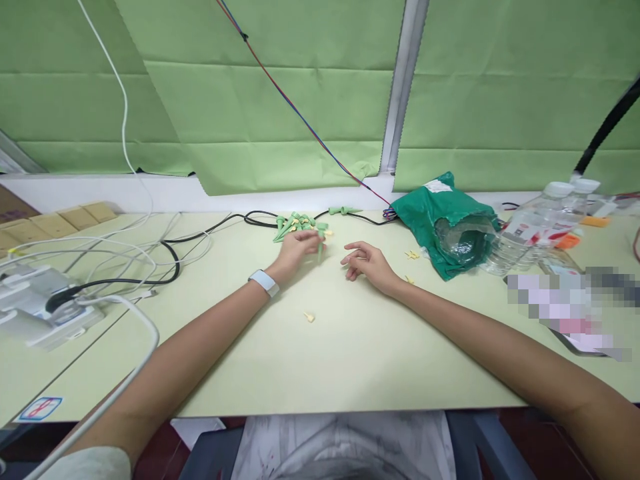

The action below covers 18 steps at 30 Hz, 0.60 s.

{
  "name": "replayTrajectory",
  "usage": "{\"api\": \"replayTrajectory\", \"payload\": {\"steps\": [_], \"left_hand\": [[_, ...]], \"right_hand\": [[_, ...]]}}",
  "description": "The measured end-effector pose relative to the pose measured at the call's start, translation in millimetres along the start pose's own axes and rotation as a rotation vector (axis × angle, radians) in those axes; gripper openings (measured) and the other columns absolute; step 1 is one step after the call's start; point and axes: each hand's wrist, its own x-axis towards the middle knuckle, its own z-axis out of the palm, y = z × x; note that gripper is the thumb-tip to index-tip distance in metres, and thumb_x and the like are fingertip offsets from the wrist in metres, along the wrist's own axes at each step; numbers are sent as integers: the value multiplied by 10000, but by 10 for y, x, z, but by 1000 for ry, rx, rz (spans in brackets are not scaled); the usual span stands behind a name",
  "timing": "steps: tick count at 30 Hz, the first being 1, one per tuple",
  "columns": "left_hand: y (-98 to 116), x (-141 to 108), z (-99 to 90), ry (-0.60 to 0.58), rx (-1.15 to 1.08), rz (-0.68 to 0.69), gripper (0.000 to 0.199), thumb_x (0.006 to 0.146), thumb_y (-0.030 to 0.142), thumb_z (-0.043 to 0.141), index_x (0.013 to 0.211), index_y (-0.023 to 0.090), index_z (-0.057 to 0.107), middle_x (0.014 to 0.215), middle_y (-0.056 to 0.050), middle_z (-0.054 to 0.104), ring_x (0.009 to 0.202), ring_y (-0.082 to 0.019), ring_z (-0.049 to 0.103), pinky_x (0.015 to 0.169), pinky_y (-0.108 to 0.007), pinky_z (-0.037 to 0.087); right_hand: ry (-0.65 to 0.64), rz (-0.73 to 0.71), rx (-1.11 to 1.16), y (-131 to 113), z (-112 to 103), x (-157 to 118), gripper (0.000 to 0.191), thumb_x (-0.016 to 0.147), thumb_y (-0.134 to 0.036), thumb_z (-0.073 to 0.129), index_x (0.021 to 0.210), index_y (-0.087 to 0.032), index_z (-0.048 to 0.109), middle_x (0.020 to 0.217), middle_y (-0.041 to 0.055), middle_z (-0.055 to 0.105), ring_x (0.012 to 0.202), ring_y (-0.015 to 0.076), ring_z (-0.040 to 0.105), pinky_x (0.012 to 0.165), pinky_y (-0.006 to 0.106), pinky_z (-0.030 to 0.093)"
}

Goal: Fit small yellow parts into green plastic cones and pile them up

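Note:
My left hand (296,252) pinches a small green cone-shaped plastic piece (321,249) at the fingertips, its narrow end downward. A pale yellow bit shows beside the cone's wide top; whether it is joined to it I cannot tell. Just behind this hand lies a pile of green cones and small yellow pieces (289,225). My right hand (369,265) hovers a little to the right, fingers loosely bent and apart, holding nothing. Small yellow pieces (413,255) lie beyond its wrist, and another yellow piece (309,317) rests nearer me on the table.
A torn green plastic bag (425,210) and clear bottles (533,227) stand at the right, near a blurred flat object (560,313). White and black cables and a power strip (47,310) crowd the left. More green cones (345,211) lie by the wall.

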Motion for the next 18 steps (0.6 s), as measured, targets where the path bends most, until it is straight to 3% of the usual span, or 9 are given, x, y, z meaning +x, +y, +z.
{"api": "replayTrajectory", "payload": {"steps": [4,7,12,18], "left_hand": [[117,407,-518,376,143,116,289,653,237,848,886,84,776,901,-96,769,849,-223,724,810,-342,600],[113,689,-833,507,207,65,228,668,139,796,880,69,751,841,-83,750,796,-195,713,811,-331,597],[-16,1038,-990,566,343,-30,154,690,111,773,821,57,712,708,-55,694,689,-175,657,759,-325,565],[-159,1259,-1019,431,642,-18,104,698,169,773,704,91,706,624,-72,661,674,-219,640,743,-373,545]], "right_hand": [[-18,19,-34,2,4,21,319,783,-328,708,1057,-200,604,828,6,731,564,137,689,548,271,560],[-29,17,-63,-4,15,28,283,788,-303,690,1039,-202,605,780,-4,724,561,136,679,545,261,544],[-37,13,-95,-20,20,19,255,802,-286,667,1035,-201,610,767,-10,715,570,129,668,548,252,535],[-52,23,-110,-26,14,15,233,793,-276,655,1012,-202,625,766,-13,705,582,119,658,558,245,535]]}}
